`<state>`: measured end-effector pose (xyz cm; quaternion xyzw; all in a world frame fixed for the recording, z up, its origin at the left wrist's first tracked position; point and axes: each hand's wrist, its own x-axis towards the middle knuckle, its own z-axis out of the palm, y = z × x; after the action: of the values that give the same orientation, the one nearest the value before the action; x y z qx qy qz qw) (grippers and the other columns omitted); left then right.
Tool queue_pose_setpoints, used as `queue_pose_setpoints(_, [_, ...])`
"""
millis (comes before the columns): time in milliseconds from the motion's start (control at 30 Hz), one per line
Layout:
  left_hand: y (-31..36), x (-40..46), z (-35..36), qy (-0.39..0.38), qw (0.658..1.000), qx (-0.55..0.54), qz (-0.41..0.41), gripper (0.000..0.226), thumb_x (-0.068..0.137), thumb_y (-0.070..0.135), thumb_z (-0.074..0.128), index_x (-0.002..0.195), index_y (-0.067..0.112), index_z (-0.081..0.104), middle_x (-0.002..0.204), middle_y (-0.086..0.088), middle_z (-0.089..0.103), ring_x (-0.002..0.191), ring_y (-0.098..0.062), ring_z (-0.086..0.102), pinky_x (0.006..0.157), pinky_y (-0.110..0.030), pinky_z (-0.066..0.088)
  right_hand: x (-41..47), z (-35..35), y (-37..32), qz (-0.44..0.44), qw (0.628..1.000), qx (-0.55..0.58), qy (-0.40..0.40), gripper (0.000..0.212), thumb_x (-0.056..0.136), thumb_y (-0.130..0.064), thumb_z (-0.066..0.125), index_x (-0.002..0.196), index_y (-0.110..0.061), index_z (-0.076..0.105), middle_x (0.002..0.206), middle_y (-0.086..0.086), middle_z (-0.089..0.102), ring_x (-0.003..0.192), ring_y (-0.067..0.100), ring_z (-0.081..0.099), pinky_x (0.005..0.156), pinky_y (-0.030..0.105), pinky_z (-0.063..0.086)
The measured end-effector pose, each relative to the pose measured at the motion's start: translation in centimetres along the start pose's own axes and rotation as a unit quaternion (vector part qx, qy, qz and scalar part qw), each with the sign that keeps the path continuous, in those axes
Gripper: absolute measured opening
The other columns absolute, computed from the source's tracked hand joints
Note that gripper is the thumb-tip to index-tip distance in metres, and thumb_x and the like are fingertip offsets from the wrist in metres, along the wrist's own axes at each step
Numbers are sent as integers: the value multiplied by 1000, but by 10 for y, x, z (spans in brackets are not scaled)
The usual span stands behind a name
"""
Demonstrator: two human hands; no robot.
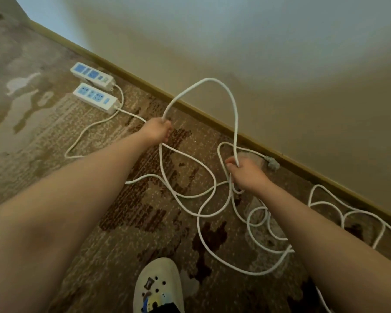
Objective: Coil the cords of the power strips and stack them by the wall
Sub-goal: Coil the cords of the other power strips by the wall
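While a raised loop of white cord [212, 86] is being held up between the two hands, the left hand [157, 132] is being kept curled round one end of the loop and the right hand [246, 175] is being closed round the other, both gripping the cord above the carpet [54, 136]. Trouble is being invited, by the look of it, by the slack lying below: several strands are being crossed over one another on the carpet between the hands and the shoe [157, 288], so a knot could be pulled tight if the next turn is drawn in without the crossings being freed first. Two power strips [93, 86] are lying side by side near the skirting board [190, 109] at the far left edge of the carpet, and either could be dragged away from the wall [280, 64] if its cord is tugged hard. A grey plug [271, 162] is resting close to the skirting just beyond the right hand. More cord [348, 213] is being left looped along the right edge of the carpet, and which strip it belongs to cannot be told. The shoe is standing near the nearest strand, where it could be trodden on.
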<state>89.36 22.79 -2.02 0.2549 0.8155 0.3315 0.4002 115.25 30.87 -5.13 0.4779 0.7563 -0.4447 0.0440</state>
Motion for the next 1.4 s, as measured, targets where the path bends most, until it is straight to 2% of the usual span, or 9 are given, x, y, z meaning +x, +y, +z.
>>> queue_pose_setpoints(100, [-30,11,-4,-22,989,145,-29,27,102,24,37,110,5,54,96,-13,61,75,-24,64,63,-31,46,12,15,-17,26,991,109,-69,31,102,-13,43,128,-19,59,107,-1,71,73,14,61,47,26,52])
queue_pose_setpoints(233, [-51,24,-13,-25,984,171,-54,37,102,21,36,133,3,47,115,-18,61,85,-29,67,77,-39,53,35,49,-34,49,989,109,-89,47,101,-7,43,148,-15,43,149,4,46,105,25,62,63,37,62])
queue_pose_setpoints(367, [-64,35,-18,-15,986,166,-25,41,100,13,36,140,9,42,127,-16,55,94,-29,66,78,-37,54,58,78,-44,37,993,-93,-61,46,93,-27,63,136,-13,53,131,9,60,106,31,63,89,39,54])
queue_pose_setpoints(533, [-70,40,-18,-59,952,290,72,40,95,17,44,134,16,50,139,-9,47,120,-30,49,97,-37,43,56,72,-47,16,997,-71,-35,29,95,-46,57,83,-21,65,81,1,66,85,25,64,68,32,43])
queue_pose_setpoints(767, [-31,27,-45,38,846,480,229,33,94,52,40,108,31,62,108,-3,64,103,-31,46,79,-41,38,23,-24,-44,-23,975,169,140,31,92,-42,63,71,-19,66,65,0,68,64,16,66,63,31,51])
queue_pose_setpoints(867, [-5,10,-48,7,859,447,250,29,96,48,39,98,30,62,96,-7,64,98,-32,54,82,-42,41,1,-52,-33,-50,960,200,188,38,92,-33,66,59,-18,58,45,-12,52,42,-1,45,46,17,38])
queue_pose_setpoints(1067, [87,-27,-34,64,911,273,301,21,95,39,49,89,23,61,72,2,58,75,-21,54,62,-32,40,-39,-79,-2,-57,957,210,192,40,97,-31,60,59,-18,54,48,-9,48,44,5,42,53,27,35])
queue_pose_setpoints(1267, [177,-61,-20,100,878,284,371,19,89,40,56,81,24,62,62,7,48,62,-14,45,55,-26,31,-69,-98,4,-54,969,182,161,40,100,-32,54,63,-17,58,53,-4,51,52,14,47,61,31,38])
queue_pose_setpoints(1400, [192,-71,5,46,904,258,339,23,85,40,63,80,18,67,63,0,48,64,-16,45,59,-30,32,-93,-116,29,-42,960,162,224,38,99,-33,55,70,-11,64,56,-1,54,52,13,49,55,29,37])
